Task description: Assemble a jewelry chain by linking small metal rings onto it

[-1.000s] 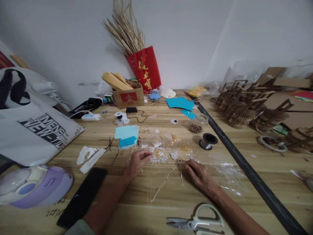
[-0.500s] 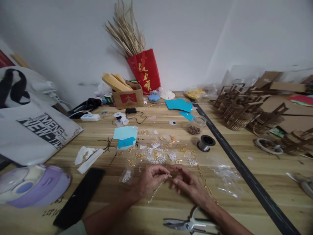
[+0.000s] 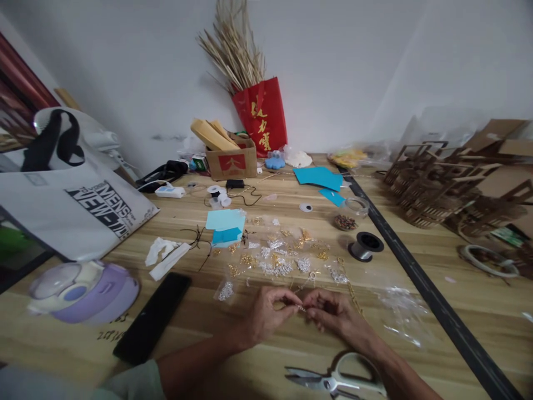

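My left hand [image 3: 270, 314] is closed in a pinch on a small piece of silver chain [image 3: 301, 308]. My right hand [image 3: 331, 312] meets it there, thumb and forefinger pressed together at the chain's other side; the tiny part between those fingertips is too small to make out. Behind both hands lie little heaps of silver findings [image 3: 278, 269] and gold findings [image 3: 249, 260] on clear bags. A gold chain [image 3: 355, 297] runs just behind my right hand, partly hidden by it. Scissors [image 3: 328, 383] with pale handles rest below my right wrist, blades parted.
A wire spool [image 3: 361, 247], a clear jar of beads [image 3: 345, 222] and crumpled plastic bags [image 3: 403, 316] are to the right. On the left are a black phone [image 3: 152, 319], a purple-lidded bottle [image 3: 89, 291] and white tissue [image 3: 166, 255]. Brown baskets [image 3: 428, 189] crowd the far right.
The fingers of my right hand, apart before, have come together with my left fingertips at the silver chain. The whole view has shifted slightly, so the table things appear farther right.
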Available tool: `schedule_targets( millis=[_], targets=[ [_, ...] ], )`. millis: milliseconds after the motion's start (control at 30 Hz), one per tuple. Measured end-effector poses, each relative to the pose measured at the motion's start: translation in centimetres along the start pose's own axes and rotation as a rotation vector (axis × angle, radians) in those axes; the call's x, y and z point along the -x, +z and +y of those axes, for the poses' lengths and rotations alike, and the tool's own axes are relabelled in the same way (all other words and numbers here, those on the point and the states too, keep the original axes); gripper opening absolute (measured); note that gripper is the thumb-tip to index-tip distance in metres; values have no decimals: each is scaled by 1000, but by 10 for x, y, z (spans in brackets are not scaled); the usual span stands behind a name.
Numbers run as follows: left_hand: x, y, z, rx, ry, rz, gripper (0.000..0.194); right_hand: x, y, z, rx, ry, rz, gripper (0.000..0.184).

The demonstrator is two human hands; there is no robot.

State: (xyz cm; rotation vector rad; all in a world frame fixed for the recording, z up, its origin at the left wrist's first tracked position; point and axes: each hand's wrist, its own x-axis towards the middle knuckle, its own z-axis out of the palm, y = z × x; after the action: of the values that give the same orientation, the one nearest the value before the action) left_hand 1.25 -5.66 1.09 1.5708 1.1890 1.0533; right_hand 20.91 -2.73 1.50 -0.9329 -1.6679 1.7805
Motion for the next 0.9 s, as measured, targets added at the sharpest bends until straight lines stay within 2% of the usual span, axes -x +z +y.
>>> schedule_targets(
  millis=[200, 400, 533, 633, 733, 800, 900],
  targets=[
    [7, 2, 1, -78, 113, 16, 11, 3, -2, -3, 116, -24, -31, 32],
    [17, -4, 8, -273, 199, -81, 13, 2, -3, -5, 175, 1, -9, 34],
    [16, -31, 6, -549, 292, -178, 13, 3, -6, -7, 181, -34, 32, 35],
    [9, -64, 1, -784, 347, -106, 21, 4, -8, -5, 174, -66, 85, 36],
    [4, -94, -5, -956, 335, -118, 24, 4, -9, -2, 155, -83, 127, 36],
    [3, -106, -10, -1027, 324, -163, 25, 3, -10, 1, 132, -85, 148, 36],
    [2, -114, -17, -1105, 356, -259, 25, 1, -10, 3, 105, -78, 152, 35]
  ],
)
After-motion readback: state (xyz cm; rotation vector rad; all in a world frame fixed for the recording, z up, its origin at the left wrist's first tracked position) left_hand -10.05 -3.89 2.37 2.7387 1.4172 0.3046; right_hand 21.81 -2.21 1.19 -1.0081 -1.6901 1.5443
